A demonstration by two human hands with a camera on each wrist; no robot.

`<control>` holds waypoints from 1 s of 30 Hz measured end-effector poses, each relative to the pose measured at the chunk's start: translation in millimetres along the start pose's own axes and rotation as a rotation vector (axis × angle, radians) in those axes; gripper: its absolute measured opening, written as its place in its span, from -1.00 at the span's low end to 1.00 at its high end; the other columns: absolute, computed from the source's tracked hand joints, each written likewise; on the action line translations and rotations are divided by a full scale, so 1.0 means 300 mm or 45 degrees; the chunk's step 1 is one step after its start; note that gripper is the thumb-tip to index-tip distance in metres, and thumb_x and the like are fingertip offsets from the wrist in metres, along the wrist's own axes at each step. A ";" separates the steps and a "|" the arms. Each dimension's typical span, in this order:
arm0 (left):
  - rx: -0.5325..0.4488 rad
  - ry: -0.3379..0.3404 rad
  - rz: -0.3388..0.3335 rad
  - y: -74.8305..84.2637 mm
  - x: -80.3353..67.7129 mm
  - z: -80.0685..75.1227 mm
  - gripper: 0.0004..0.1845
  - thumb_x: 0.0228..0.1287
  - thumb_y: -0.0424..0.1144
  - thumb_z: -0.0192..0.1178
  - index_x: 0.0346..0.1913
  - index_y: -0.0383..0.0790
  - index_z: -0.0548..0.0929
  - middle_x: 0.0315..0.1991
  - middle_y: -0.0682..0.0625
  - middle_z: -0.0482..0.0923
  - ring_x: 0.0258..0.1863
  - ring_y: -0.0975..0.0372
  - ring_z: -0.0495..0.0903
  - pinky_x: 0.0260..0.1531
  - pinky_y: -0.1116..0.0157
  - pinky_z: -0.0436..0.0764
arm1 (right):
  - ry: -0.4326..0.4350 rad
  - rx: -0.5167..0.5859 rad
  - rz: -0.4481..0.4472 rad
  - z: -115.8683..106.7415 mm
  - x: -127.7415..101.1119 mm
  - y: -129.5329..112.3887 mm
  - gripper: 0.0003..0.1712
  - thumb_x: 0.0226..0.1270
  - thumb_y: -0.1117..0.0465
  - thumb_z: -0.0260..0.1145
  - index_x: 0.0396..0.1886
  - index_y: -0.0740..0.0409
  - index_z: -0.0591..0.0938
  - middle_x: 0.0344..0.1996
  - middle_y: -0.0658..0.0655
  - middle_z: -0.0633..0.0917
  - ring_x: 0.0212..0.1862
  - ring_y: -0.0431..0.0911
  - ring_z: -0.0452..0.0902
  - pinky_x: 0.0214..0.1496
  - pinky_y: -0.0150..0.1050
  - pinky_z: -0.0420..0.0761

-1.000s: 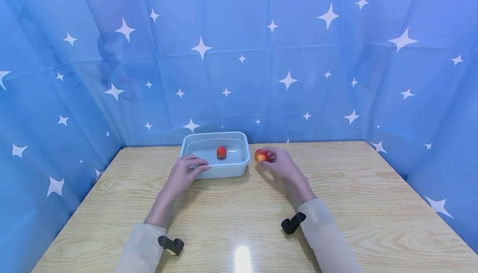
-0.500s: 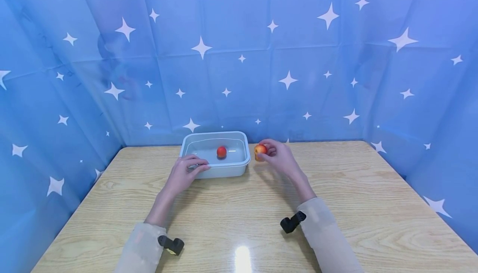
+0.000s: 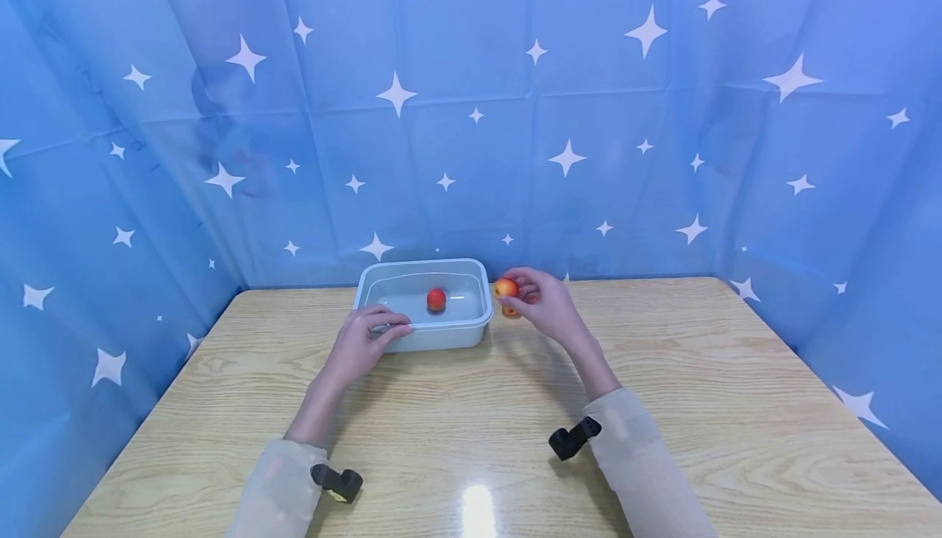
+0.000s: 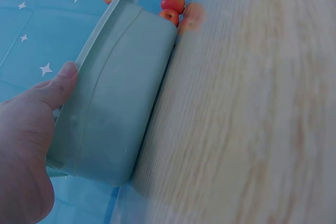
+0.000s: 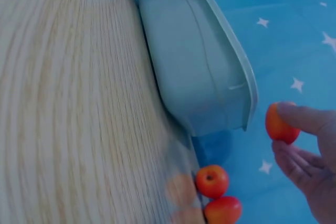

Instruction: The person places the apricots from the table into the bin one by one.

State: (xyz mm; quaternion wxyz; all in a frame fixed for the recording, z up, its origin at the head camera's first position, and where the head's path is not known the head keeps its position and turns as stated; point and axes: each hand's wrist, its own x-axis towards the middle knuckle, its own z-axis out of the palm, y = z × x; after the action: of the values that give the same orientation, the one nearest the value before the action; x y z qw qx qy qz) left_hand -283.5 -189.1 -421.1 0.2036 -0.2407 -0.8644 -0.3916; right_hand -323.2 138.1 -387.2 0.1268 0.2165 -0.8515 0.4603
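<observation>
A pale rectangular plastic tub (image 3: 462, 327) stands at the back of the wooden table, with one red fruit (image 3: 437, 299) inside it. My left hand (image 3: 365, 336) grips the tub's near left rim; its thumb (image 4: 59, 88) presses the outer wall (image 4: 118, 98). My right hand (image 3: 536, 299) pinches a red-orange fruit (image 3: 505, 287) in the air just right of the tub's right rim, also visible in the right wrist view as the held fruit (image 5: 279, 124). Two more red fruits (image 5: 212, 180) (image 5: 223, 209) lie on the table below it, beside the tub.
A blue star-patterned cloth (image 3: 471, 113) closes in the table on the back and both sides. The tub (image 5: 199, 72) sits close to the back cloth. Bare wood table (image 3: 471, 432) stretches from the tub to the front edge.
My right hand has lifted the fruit off the table and carried it up and slightly left, towards the tub's right rim. The left hand and the tub have stayed put.
</observation>
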 end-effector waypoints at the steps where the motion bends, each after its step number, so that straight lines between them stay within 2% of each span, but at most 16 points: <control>1: 0.001 0.000 -0.002 0.000 0.000 0.000 -0.84 0.27 -0.22 0.42 -0.16 -0.22 0.83 -0.29 0.10 0.70 -0.18 0.18 0.62 -0.08 0.11 0.57 | 0.000 0.000 -0.004 0.001 0.000 -0.003 -0.60 0.26 0.26 0.52 0.09 0.19 0.68 -0.12 0.20 0.71 -0.19 0.00 0.66 -0.09 -0.10 0.67; 14: 0.011 0.003 -0.031 -0.004 -0.004 0.002 -0.83 0.26 -0.22 0.43 -0.15 -0.21 0.83 -0.27 0.08 0.71 -0.13 0.14 0.61 0.01 0.05 0.47 | -0.060 0.045 -0.027 0.029 -0.003 -0.047 -0.60 0.28 0.25 0.50 0.10 0.15 0.67 -0.10 0.12 0.70 -0.19 -0.05 0.62 -0.11 -0.21 0.67; 30: 0.012 0.000 -0.015 -0.009 -0.003 0.002 -0.83 0.27 -0.21 0.42 -0.16 -0.20 0.83 -0.27 0.09 0.70 -0.14 0.14 0.61 0.04 0.04 0.44 | -0.132 0.010 -0.107 0.064 -0.007 -0.063 -0.52 0.27 0.28 0.50 0.18 0.16 0.66 -0.07 0.17 0.70 -0.15 -0.01 0.65 -0.02 -0.05 0.67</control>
State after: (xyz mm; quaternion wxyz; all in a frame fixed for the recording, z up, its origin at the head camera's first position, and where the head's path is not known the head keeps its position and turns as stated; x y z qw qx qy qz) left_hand -284.5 -190.3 -423.5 0.2025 -0.2347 -0.8677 -0.3887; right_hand -312.5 113.4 -384.8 0.1010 0.2761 -0.8454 0.4459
